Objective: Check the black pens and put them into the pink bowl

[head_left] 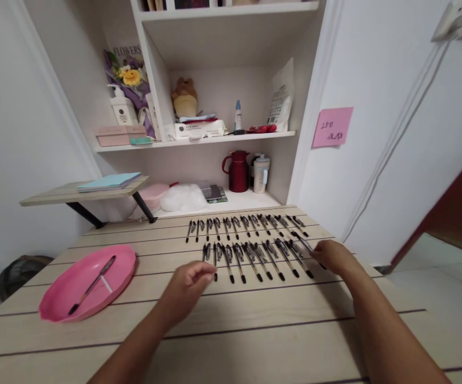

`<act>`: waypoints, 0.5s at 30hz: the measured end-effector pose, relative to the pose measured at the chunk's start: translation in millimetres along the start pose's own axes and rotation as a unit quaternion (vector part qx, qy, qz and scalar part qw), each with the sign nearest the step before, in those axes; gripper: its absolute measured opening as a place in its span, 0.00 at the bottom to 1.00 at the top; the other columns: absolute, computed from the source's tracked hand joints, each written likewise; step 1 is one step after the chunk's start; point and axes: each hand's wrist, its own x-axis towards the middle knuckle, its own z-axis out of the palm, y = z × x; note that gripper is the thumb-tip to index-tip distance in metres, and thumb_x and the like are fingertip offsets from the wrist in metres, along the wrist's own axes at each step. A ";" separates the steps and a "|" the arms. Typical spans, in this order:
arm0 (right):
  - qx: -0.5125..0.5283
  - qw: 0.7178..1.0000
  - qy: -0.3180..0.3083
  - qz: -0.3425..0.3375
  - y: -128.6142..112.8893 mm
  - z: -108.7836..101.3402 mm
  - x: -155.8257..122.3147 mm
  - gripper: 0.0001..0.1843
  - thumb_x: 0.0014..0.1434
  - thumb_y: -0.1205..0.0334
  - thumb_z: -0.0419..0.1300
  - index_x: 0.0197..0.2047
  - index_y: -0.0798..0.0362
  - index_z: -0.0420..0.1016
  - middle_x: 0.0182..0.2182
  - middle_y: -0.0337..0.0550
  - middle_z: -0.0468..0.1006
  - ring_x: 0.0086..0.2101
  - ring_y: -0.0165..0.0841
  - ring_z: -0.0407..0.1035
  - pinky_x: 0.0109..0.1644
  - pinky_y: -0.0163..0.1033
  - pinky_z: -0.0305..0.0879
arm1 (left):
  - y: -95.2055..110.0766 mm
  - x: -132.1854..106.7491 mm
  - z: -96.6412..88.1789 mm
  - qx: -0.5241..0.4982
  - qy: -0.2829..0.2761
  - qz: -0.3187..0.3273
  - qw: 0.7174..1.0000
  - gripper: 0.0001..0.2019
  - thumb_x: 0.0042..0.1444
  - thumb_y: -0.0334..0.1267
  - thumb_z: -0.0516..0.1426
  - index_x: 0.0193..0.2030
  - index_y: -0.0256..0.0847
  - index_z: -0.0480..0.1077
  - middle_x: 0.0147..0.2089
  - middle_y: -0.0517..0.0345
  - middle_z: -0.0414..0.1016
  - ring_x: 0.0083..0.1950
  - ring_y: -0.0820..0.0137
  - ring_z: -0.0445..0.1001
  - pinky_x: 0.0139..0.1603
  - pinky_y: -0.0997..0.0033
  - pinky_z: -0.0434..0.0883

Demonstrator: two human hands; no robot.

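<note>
Status: most pens looked laid out, in 2 rows beyond the hands; back row (236, 228) sat farther off, front row (254, 264) spanned the gap between left hand (186, 290) and right hand (333, 258); pens lay side by side, slightly fanned, dark ends toward the person; shiny bits at the far ends too small to identify, and exact count not clean at this angle; still outside the rows: 1 loose pen (93, 285) plus a short white stick (106, 284), both in the pink tray (66, 282) well to the left of the left hand, so by my read the layout was nearly complete, with that 1 pen left over; hands were well apart from each other; right hand was at the right end of the front row, fingers looking closed on the end pen (303, 241), which angled out past the fingertips toward the back row; left hand was just beside the left end of the front row, fingers curled, thumb near the index finger, only a small gap at most; it partly covered the nearest pens there, so couldn't tell if it touched or held any; bare tabletop (223, 330) showed between the forearms, on the near side of the pens
</note>
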 end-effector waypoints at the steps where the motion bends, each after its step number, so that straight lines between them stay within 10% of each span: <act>1: 0.060 0.998 -0.023 -0.021 -11.8 -1.1 -4.1 0.12 0.42 0.58 0.60 0.14 0.53 0.66 0.11 0.41 0.66 0.16 0.31 0.59 0.23 0.37 0.52 | 3.9 3.7 14.6 -0.075 -0.032 -0.024 0.996 0.14 0.52 0.43 0.54 0.40 0.37 0.72 0.35 0.51 0.75 0.37 0.68 0.71 0.40 0.69 0.66; 5: 0.174 0.973 -0.114 -0.100 -64.8 11.6 -31.1 0.10 0.48 0.54 0.56 0.26 0.52 0.70 0.20 0.38 0.73 0.20 0.27 0.62 0.24 0.33 0.56 | 12.7 25.6 62.0 -0.314 -0.009 -0.113 0.943 0.20 0.49 0.44 0.57 0.48 0.36 0.67 0.41 0.46 0.73 0.40 0.68 0.72 0.42 0.68 0.66; 10: 0.344 0.864 -0.315 -0.192 -107.2 35.4 -66.6 0.07 0.46 0.59 0.59 0.25 0.53 0.67 0.18 0.32 0.67 0.18 0.23 0.55 0.21 0.30 0.51 | 11.8 44.4 96.9 -0.439 0.047 -0.143 0.886 0.19 0.46 0.44 0.60 0.43 0.37 0.68 0.41 0.48 0.72 0.41 0.69 0.71 0.41 0.70 0.67; 15: 0.290 0.901 -0.263 -0.187 -96.2 23.8 -54.7 0.08 0.49 0.57 0.57 0.25 0.53 0.68 0.18 0.35 0.68 0.20 0.26 0.59 0.24 0.32 0.54 | 6.5 42.1 105.4 -0.475 0.075 -0.146 0.865 0.15 0.43 0.45 0.62 0.32 0.35 0.67 0.33 0.52 0.73 0.35 0.71 0.72 0.39 0.70 0.67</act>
